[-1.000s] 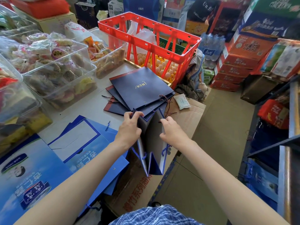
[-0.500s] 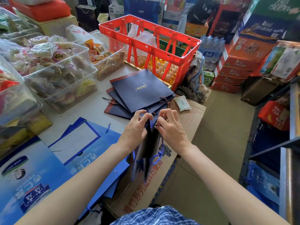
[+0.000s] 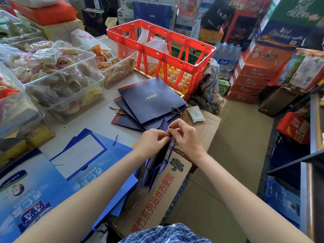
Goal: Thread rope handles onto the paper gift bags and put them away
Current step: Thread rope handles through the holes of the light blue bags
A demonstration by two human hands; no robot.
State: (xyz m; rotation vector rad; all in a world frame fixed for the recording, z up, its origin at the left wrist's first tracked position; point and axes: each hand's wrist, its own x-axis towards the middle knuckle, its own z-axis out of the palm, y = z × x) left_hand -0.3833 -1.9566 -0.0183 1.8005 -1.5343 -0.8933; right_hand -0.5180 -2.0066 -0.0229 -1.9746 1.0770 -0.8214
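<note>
Fingers [image 3: 162, 135] of our left hand [image 3: 150, 141] and right hand [image 3: 185, 135] pinch the blue rope [image 3: 166, 162] at the top of a dark gift bag [image 3: 156, 165] hanging off the surface's [image 3: 98, 120] front edge. We judge it half threaded. Finished bags [image 3: 150, 100] lie stacked near the far edge; light blue ones [image 3: 84, 155] wait. Behind, a red crate [image 3: 157, 50] holds eggs [image 3: 171, 74].
</note>
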